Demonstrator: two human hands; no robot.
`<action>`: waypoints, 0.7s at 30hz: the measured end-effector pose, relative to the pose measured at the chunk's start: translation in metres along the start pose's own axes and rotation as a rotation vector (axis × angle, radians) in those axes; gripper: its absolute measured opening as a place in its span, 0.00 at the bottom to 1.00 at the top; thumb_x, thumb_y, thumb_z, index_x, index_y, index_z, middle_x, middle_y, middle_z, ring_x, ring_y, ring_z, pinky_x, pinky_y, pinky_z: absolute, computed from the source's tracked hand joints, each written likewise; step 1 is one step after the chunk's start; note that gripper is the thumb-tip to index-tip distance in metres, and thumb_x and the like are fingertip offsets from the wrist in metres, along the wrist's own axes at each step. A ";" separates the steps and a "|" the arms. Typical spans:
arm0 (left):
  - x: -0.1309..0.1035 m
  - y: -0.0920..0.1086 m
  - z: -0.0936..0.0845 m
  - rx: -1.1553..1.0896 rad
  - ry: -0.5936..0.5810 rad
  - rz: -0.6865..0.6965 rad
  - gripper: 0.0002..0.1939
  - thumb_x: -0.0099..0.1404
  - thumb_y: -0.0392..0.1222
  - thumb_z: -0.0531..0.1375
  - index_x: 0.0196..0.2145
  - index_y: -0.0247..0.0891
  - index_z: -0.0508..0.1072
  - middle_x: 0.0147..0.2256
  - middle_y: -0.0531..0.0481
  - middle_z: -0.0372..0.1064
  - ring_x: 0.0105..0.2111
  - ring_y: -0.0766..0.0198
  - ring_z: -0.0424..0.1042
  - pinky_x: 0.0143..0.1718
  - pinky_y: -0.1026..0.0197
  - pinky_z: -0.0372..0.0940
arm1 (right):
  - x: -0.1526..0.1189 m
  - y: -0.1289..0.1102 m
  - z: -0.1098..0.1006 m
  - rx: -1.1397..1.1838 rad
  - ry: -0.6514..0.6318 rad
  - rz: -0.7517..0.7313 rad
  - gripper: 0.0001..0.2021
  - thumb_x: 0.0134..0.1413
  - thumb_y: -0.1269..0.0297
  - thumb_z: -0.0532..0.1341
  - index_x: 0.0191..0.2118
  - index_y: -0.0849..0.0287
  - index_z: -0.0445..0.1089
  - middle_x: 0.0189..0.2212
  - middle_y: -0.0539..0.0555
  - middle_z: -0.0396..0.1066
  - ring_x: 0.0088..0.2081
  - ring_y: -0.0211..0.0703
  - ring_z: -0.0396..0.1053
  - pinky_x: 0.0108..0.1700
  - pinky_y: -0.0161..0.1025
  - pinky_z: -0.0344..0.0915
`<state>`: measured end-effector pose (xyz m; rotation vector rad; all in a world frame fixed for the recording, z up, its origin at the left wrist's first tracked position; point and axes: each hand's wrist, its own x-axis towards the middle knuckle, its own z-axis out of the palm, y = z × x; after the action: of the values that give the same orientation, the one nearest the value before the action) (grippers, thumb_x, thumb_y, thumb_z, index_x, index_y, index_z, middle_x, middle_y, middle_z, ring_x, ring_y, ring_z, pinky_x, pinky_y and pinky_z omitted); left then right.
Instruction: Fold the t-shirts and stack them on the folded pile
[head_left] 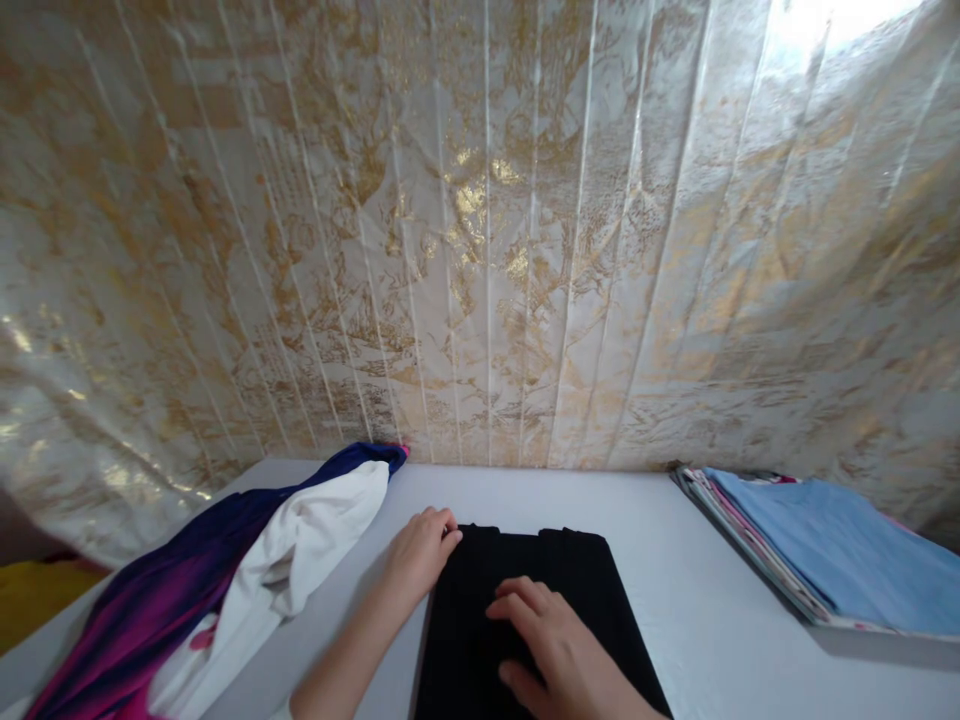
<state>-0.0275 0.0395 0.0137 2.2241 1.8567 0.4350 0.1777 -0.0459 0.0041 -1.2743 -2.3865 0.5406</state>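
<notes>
A black garment (465, 625) lies folded into a long rectangle on the white table, its lower end cut off by the frame. At its far left corner, my left hand (420, 555) is closed, with thumb and fingertips together on the cloth edge. My right hand (551, 640) rests over the middle of the black cloth, palm down, fingers bent but apart, holding nothing. Whether its fingertips press on the fabric I cannot tell.
On the left, a navy and magenta garment (187, 555) and a white one (300, 545) lie loosely bunched. A stack of folded clothes (847, 550) with light blue on top sits at the right. Behind the table (660, 560) hangs a shiny gold-patterned curtain (487, 250).
</notes>
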 end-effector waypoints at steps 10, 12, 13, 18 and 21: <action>0.010 0.012 -0.003 -0.096 -0.024 -0.049 0.04 0.65 0.40 0.55 0.32 0.42 0.69 0.30 0.54 0.72 0.33 0.61 0.72 0.31 0.64 0.56 | 0.005 0.024 0.098 -0.525 0.348 -0.495 0.16 0.64 0.58 0.54 0.55 0.47 0.65 0.56 0.52 0.67 0.54 0.50 0.69 0.45 0.40 0.70; 0.014 0.009 0.001 -0.140 -0.035 -0.029 0.04 0.65 0.39 0.55 0.32 0.41 0.68 0.30 0.54 0.72 0.33 0.62 0.71 0.32 0.65 0.57 | 0.005 0.024 0.101 -0.583 0.431 -0.532 0.16 0.64 0.56 0.53 0.55 0.46 0.65 0.55 0.49 0.68 0.53 0.48 0.69 0.44 0.39 0.70; 0.017 0.007 0.004 -0.160 -0.045 -0.024 0.03 0.64 0.38 0.55 0.32 0.41 0.68 0.29 0.55 0.72 0.32 0.63 0.71 0.32 0.65 0.58 | 0.005 0.023 0.100 -0.609 0.468 -0.549 0.16 0.64 0.56 0.53 0.56 0.46 0.64 0.55 0.48 0.68 0.53 0.47 0.69 0.44 0.38 0.70; 0.023 -0.007 0.015 -0.210 -0.062 -0.018 0.02 0.61 0.37 0.56 0.32 0.40 0.69 0.27 0.54 0.71 0.30 0.61 0.70 0.32 0.64 0.58 | 0.003 0.018 0.096 -0.662 0.576 -0.563 0.17 0.65 0.53 0.51 0.57 0.43 0.62 0.56 0.45 0.67 0.52 0.47 0.70 0.43 0.39 0.71; 0.022 -0.011 0.017 -0.231 -0.036 0.035 0.04 0.59 0.37 0.58 0.34 0.40 0.69 0.31 0.52 0.71 0.33 0.60 0.69 0.35 0.62 0.59 | 0.002 0.015 0.095 -0.661 0.581 -0.558 0.17 0.65 0.52 0.51 0.57 0.42 0.62 0.56 0.45 0.67 0.51 0.47 0.70 0.43 0.39 0.71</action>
<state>-0.0281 0.0630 -0.0036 2.0986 1.6595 0.5795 0.1400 -0.0508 -0.0844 -0.7407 -2.2871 -0.7343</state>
